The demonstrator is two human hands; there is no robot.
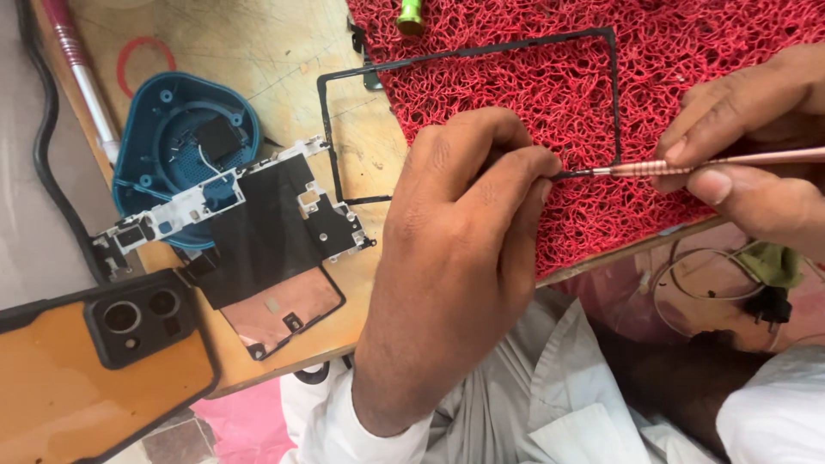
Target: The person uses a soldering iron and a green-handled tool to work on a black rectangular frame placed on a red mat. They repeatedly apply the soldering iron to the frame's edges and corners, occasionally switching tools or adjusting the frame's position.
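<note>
My left hand (455, 249) pinches the near edge of a thin black rectangular frame (615, 94) that lies partly on a red mesh mat (533, 86). My right hand (756, 146) grips a slim copper-coloured screwdriver (687, 165), held level, with its tip meeting the frame right beside my left fingertips. What sits under my left fingers is hidden.
On the wooden bench (258, 51) lie a phone mid-frame with a black sheet (258, 232), a teal plastic shell (176, 142) and an orange phone back with camera block (86, 361). A pink-and-silver tool (82, 69) lies far left. A green-handled tool (411, 15) rests on the mat. Cables (713, 283) hang below.
</note>
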